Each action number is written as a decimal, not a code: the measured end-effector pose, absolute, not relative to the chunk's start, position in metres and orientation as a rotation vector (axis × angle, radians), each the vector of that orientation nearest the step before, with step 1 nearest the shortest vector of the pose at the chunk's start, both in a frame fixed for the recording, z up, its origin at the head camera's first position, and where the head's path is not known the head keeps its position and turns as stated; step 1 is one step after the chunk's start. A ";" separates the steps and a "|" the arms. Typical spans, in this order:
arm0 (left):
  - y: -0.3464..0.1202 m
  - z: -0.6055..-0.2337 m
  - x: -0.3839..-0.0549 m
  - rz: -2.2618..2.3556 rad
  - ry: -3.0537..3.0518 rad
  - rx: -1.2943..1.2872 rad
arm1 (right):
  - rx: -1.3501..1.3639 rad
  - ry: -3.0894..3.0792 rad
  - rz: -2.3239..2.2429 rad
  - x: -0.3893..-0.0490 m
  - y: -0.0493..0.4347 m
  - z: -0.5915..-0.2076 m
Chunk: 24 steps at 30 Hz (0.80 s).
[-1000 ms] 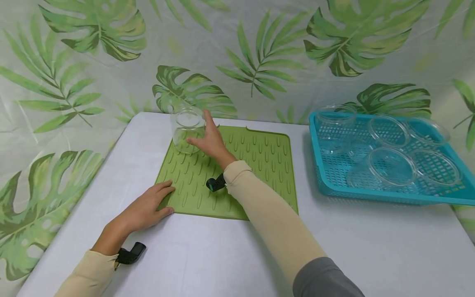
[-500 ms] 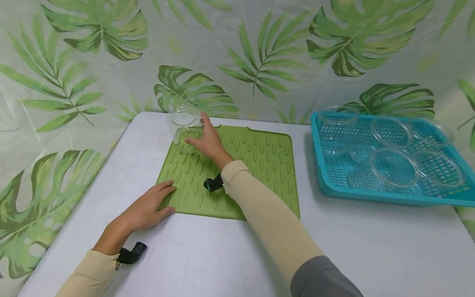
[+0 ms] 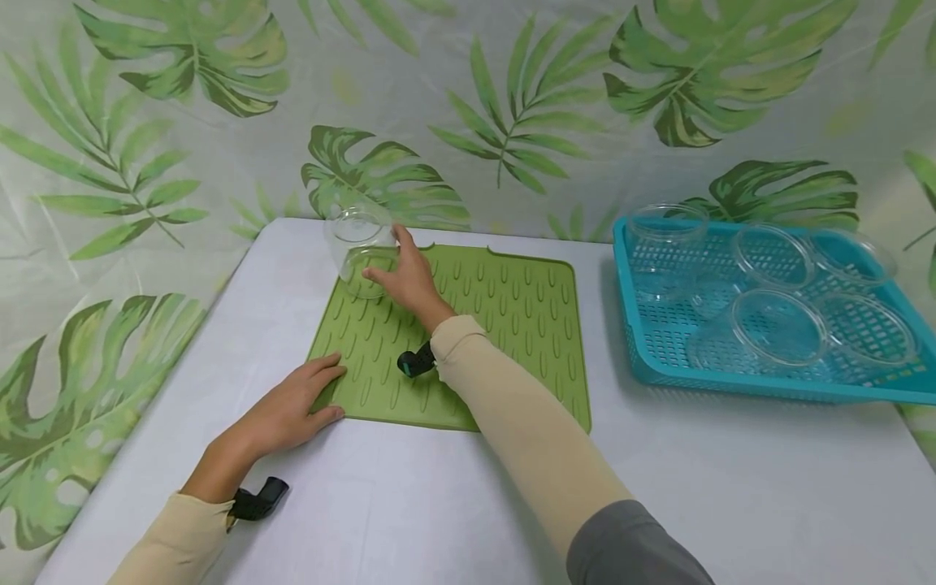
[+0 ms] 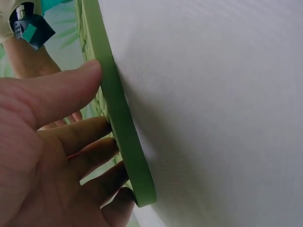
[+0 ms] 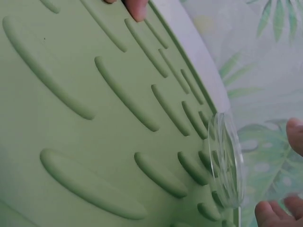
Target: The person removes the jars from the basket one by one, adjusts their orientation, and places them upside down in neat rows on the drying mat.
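Note:
A green ridged drying mat (image 3: 504,325) lies on the white-covered table. At its back left corner, my right hand (image 3: 407,276) holds a clear plastic cup (image 3: 351,252), thumb in front and fingers at the far side. The cup leans a little left, its lower rim over the mat; in the right wrist view that rim (image 5: 226,161) shows at the ridges, with fingertips (image 5: 267,215) off to its right. My left hand (image 3: 292,406) rests at the mat's front left corner; in the left wrist view its thumb and fingers touch the mat's edge (image 4: 116,109).
A turquoise plastic basket (image 3: 731,383) stands on the right of the table with several clear cups (image 3: 778,333) in it, some lying tilted. A leaf-patterned sheet (image 3: 526,122) hangs right behind the table's back edge.
The right hand has shifted slightly left with the cup, whose top has leaned further left. The left hand and the basket stay where they were.

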<state>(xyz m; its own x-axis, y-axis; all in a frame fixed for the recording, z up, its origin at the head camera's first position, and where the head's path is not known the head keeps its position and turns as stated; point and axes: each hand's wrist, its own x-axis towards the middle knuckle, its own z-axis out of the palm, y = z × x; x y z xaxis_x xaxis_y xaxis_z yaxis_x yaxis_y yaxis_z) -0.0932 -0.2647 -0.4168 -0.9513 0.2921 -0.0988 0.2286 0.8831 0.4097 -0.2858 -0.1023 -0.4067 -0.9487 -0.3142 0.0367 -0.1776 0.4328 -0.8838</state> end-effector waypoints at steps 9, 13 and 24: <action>-0.265 -0.417 -0.092 0.604 2.884 0.396 | -0.422 2.540 -1.518 -0.287 -0.102 -0.407; -0.263 -0.415 -0.092 0.606 2.877 0.399 | -0.402 2.533 -1.446 -0.289 -0.095 -0.402; -0.265 -0.413 -0.093 0.577 2.875 0.423 | -0.636 2.709 -1.079 -0.293 -0.054 -0.348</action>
<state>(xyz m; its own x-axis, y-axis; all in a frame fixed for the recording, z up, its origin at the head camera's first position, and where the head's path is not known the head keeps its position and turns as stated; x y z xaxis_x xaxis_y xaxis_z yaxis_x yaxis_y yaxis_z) -0.0928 -0.2650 -0.4125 -0.9435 0.3097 -0.1179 0.2402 0.8842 0.4006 -0.2928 -0.0539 -0.3478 -0.8974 -0.4410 0.0109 -0.3278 0.6501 -0.6855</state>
